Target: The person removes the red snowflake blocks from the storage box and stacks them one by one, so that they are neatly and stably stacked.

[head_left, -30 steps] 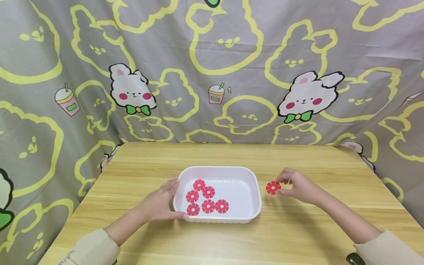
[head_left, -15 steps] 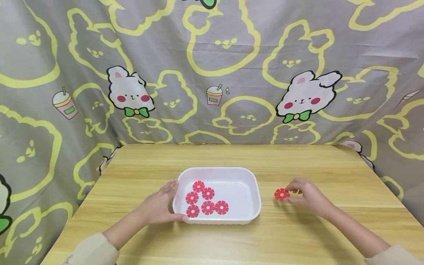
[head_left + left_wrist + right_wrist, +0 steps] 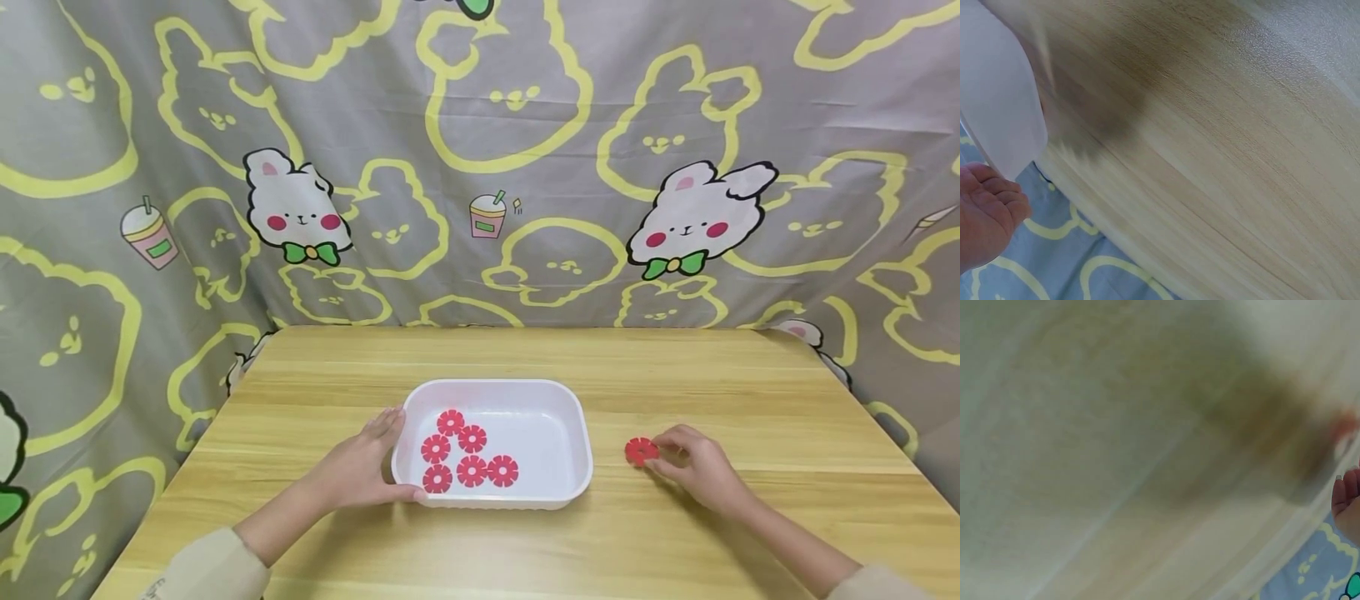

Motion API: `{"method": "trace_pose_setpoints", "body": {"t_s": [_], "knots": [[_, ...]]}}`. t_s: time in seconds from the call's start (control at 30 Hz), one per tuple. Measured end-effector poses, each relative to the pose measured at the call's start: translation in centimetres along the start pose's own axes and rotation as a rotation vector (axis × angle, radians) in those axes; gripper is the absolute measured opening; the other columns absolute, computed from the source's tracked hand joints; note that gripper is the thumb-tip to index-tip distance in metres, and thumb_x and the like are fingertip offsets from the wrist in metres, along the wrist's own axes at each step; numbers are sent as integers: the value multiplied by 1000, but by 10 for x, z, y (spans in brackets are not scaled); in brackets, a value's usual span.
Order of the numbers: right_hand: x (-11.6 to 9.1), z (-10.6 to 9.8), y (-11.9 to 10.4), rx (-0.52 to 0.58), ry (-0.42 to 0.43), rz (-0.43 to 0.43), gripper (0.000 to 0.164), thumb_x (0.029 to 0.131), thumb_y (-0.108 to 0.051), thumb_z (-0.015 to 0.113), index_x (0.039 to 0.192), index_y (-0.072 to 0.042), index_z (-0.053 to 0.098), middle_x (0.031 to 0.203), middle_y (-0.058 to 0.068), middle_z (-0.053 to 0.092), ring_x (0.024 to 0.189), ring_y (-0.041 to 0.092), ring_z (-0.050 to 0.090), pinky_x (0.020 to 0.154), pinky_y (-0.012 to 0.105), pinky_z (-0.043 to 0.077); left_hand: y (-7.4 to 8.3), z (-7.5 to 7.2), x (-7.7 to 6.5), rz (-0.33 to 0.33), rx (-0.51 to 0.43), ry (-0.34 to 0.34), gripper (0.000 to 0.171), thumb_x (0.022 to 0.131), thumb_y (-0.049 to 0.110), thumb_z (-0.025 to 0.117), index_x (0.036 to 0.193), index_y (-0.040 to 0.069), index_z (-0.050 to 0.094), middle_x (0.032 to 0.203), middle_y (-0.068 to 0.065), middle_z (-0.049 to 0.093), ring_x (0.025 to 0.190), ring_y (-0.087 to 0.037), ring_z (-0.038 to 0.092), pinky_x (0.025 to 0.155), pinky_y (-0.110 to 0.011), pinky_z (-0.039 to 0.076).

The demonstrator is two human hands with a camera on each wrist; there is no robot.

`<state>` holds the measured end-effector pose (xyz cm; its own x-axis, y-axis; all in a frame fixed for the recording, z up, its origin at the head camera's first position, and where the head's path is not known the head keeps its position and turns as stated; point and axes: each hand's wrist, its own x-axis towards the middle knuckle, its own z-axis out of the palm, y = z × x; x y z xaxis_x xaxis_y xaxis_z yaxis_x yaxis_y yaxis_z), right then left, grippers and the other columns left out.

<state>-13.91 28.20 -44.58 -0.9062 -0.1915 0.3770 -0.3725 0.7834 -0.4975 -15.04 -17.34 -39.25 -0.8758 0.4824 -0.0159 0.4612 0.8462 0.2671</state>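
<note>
A white plastic tray (image 3: 525, 502) stands in the middle of the table, with several red notched snowflake discs (image 3: 472, 471) lying flat in its left half. My left hand (image 3: 358, 468) holds the tray's left end, fingers along the outer side wall and thumb at the front rim; the left wrist view shows this hand (image 3: 988, 209) beside the white wall. To the right of the tray, my right hand (image 3: 701, 468) pinches another red snowflake disc (image 3: 637, 454) at its right edge. That disc is low over the wood; whether it touches, I cannot tell. The right wrist view is blurred.
The wood-grain table (image 3: 525, 354) reaches back to a grey curtain (image 3: 465, 283) printed with yellow outlines and white rabbits. Curtain also hangs along the left and right sides.
My right hand has moved rightward and toward me, carrying the red snowflake disc away from the tray and lower. The disc's tilt has changed. My left hand and the tray stay put.
</note>
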Motion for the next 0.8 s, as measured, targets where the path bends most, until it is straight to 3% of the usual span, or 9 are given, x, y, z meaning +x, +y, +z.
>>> {"method": "trace_pose_setpoints", "body": {"t_s": [0.3, 0.53, 0.8], "knots": [[-7, 9, 3, -14, 20, 29, 20, 68, -7, 79, 85, -4, 70, 84, -2, 65, 77, -1, 55, 66, 22, 51, -1, 1, 0, -5, -3, 10, 113, 67, 71, 63, 139, -10, 32, 146, -26, 32, 134, -42, 33, 101, -53, 40], [-8, 10, 5, 4, 25, 28, 21, 66, -4, 79, 84, -1, 69, 81, -1, 62, 72, -4, 50, 60, 18, 49, -1, 2, 1, 0, -7, 33, 112, 66, 70, 65, 139, -10, 33, 146, -26, 33, 134, -41, 33, 102, -52, 40], [-10, 8, 3, 11, 10, 77, 25, 68, -9, 80, 89, 0, 70, 84, 0, 62, 73, -3, 49, 61, 18, 47, -1, 2, -1, -28, -38, 8, 114, 66, 71, 64, 141, -7, 31, 147, -23, 32, 135, -39, 32, 100, -53, 41]]}}
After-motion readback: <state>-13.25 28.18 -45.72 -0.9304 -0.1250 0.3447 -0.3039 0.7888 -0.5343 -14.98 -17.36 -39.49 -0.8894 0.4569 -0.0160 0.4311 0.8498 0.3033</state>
